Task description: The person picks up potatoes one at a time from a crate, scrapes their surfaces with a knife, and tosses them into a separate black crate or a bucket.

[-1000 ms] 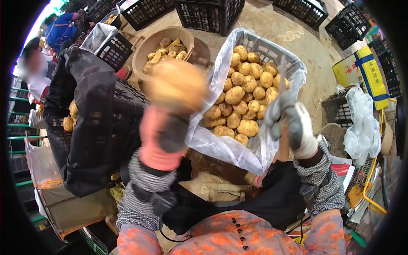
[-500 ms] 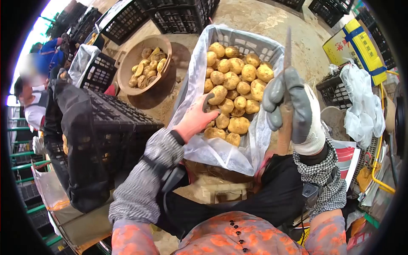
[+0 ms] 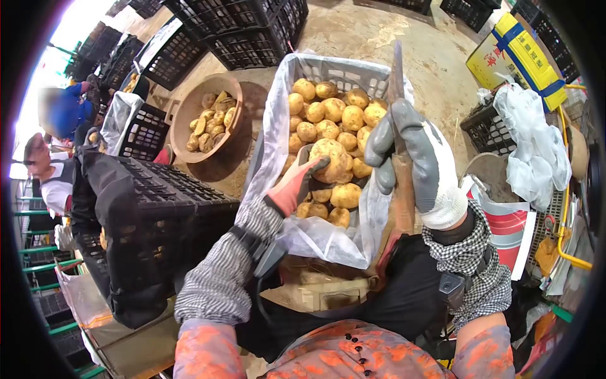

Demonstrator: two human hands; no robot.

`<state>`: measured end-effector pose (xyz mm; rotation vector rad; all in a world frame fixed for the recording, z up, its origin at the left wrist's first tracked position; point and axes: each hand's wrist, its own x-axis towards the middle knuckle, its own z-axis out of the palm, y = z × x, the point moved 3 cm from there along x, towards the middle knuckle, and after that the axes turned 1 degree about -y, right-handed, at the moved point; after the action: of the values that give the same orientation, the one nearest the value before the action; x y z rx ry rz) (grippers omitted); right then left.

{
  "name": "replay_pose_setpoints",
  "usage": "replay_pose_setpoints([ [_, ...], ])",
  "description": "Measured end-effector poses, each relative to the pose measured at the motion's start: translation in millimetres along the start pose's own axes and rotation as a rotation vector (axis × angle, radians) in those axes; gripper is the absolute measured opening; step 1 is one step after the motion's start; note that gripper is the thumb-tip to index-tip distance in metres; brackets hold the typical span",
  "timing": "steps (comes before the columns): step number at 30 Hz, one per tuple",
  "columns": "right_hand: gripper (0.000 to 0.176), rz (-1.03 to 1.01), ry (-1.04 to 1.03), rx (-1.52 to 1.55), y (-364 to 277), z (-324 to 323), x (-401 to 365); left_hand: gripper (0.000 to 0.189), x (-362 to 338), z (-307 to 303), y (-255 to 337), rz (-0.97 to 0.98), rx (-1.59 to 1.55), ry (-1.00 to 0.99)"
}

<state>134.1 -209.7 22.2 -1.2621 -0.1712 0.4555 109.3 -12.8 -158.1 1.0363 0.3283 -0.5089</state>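
Note:
My left hand (image 3: pixel 298 181), in a pink and grey glove, is closed round a large potato (image 3: pixel 329 156) above the others in the crate. My right hand (image 3: pixel 421 165), in a white glove with grey coating, grips a knife by its wooden handle (image 3: pixel 402 192). The narrow, stained knife blade (image 3: pixel 396 76) points up and away from me. Between my knees stands a crate lined with a white plastic sheet (image 3: pixel 273 120), holding many potatoes (image 3: pixel 333 108). The knife hand hangs over the crate's right side.
A brown basin (image 3: pixel 183 129) with cut and whole potatoes stands at the left. Nearer on that side is a black crate (image 3: pixel 183 183) draped with dark cloth. Stacked black crates (image 3: pixel 243 31) stand behind. To the right are a yellow box (image 3: pixel 527 57), plastic bags (image 3: pixel 533 145) and a bucket (image 3: pixel 489 180).
My left hand has closed round a large potato and raised it slightly from the pile. The knife hand has shifted a little left in view, and the whole view has moved slightly.

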Motion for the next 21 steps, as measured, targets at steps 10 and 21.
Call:
replay_pose_setpoints([
  [10,0.037,0.296,-0.280,-0.225,49.1,41.1,-15.9,0.057,-126.0,39.5,50.0,0.328,-0.447,-0.086],
  [21,0.036,0.327,-0.314,-0.359,57.2,53.0,-9.6,0.054,-142.4,34.4,54.9,0.307,-0.234,0.006],
])
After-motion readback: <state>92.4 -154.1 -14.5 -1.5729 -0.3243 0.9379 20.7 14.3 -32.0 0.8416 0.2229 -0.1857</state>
